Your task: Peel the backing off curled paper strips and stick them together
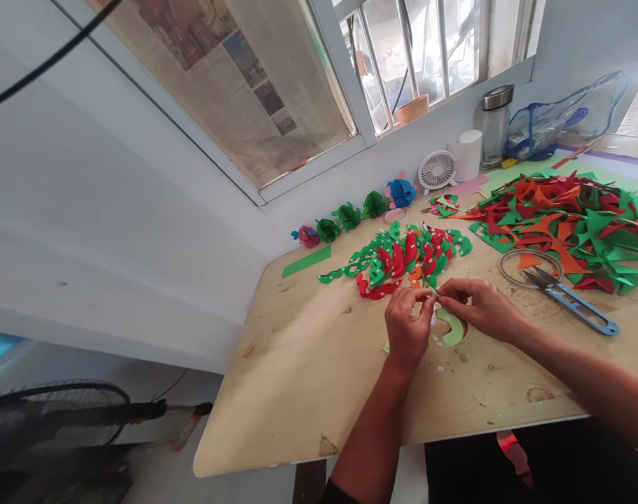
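Note:
My left hand (409, 316) and my right hand (479, 306) meet above the table, thumbs and fingertips pinched together on a small pale green paper piece (433, 293). Just below the fingers is a curved light green paper cutout (454, 329) with a red-brown edge behind it. Whether it joins the pinched bit is hidden by the fingers. Tiny white squares (437, 340) lie scattered around it. Beyond my hands sits a heap of scalloped red and green paper cutouts (397, 253), several dotted with white squares.
To the right are blue thread snips (581, 304), a roll of tape (502, 269) and a large pile of paper scraps (565, 217). Along the wall stand folded paper ornaments (349, 215), a small white fan (437, 171), a white roll (470, 154) and a glass bottle (496, 129).

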A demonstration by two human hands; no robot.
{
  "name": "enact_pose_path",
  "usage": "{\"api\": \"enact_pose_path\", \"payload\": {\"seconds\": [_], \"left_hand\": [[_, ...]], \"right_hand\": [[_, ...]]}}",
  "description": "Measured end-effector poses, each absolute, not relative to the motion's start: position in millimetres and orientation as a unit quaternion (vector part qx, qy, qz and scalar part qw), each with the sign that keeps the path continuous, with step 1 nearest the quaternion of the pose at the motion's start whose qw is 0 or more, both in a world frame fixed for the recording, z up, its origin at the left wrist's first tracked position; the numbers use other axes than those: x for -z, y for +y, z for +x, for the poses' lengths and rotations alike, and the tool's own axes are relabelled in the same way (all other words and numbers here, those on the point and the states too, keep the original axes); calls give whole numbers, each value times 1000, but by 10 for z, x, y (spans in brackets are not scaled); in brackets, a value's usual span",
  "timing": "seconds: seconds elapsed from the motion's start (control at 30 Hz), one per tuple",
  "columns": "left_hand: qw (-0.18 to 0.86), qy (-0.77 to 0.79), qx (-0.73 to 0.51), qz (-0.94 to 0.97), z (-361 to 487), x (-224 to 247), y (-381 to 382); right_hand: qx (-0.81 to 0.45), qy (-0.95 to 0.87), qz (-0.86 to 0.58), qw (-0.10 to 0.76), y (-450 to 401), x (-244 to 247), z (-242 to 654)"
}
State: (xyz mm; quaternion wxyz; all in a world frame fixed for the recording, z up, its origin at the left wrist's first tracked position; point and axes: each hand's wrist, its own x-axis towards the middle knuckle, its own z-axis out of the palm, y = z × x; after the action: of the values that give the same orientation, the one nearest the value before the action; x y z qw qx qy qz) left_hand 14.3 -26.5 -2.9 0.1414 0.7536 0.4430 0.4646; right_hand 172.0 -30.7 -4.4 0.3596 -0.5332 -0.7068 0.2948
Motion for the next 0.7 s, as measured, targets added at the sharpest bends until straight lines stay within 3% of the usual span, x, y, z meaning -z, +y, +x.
{"api": "enact_pose_path", "payload": {"seconds": [0.2,0.37,0.47,0.7], "left_hand": [[274,484,-473,684,165,-2,-270],[313,497,-469,659,158,-21,-272],[278,491,-465,682,153,-12,-278],[67,440,-443,778,147,38,-286]], "right_hand": [[-300,-701,-528,375,-344,12,1688],[-295,-706,-522,377,-338,22,1687],[-295,-716,-516,367,-324,28,1697],[-286,-718,-525,357,-316,55,1700]]}}
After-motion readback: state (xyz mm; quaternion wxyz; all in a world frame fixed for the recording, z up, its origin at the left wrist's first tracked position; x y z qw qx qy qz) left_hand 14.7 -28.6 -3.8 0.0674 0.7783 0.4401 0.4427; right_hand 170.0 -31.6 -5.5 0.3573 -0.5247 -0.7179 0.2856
